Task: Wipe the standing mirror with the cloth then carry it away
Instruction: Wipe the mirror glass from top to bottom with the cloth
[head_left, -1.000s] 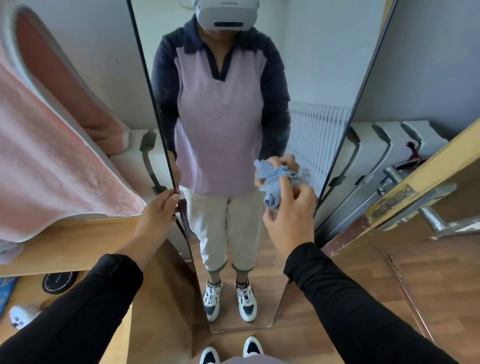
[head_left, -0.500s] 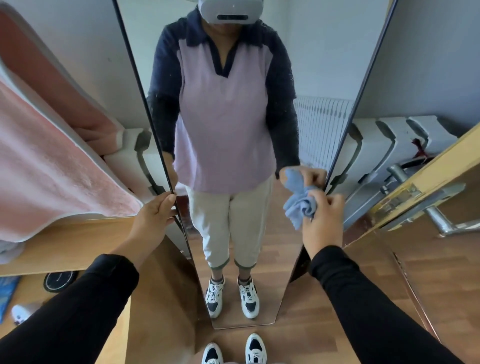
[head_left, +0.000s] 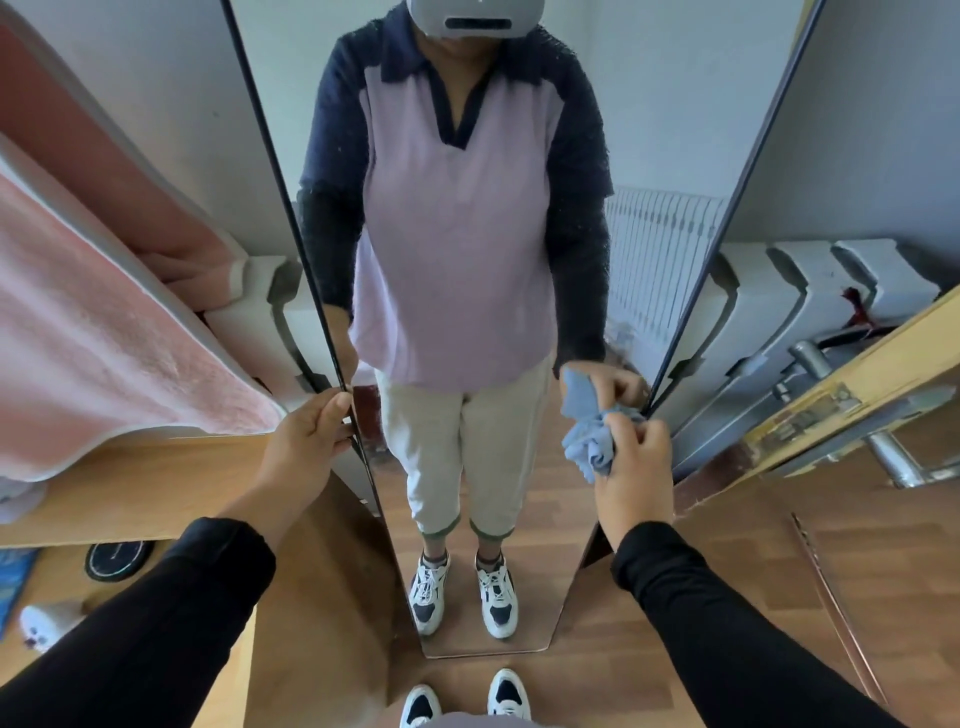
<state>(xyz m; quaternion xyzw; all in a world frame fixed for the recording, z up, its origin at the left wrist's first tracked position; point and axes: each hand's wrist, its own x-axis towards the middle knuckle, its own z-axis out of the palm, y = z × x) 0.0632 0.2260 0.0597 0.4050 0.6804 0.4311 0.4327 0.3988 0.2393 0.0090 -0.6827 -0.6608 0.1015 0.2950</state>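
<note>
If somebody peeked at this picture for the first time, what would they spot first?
Probably the tall standing mirror in the middle, showing the person's reflection down to the white shoes. Next, the crumpled blue cloth that the right hand holds against the mirror's right edge, while the left hand holds its left edge. A big pink towel hangs on the left.

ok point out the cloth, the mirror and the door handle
cloth (head_left: 589, 434), head view, bunched middle
mirror (head_left: 519, 613), head view, lower glass
door handle (head_left: 891, 460), head view, metal shaft

Black long sleeves, white sneakers
</note>
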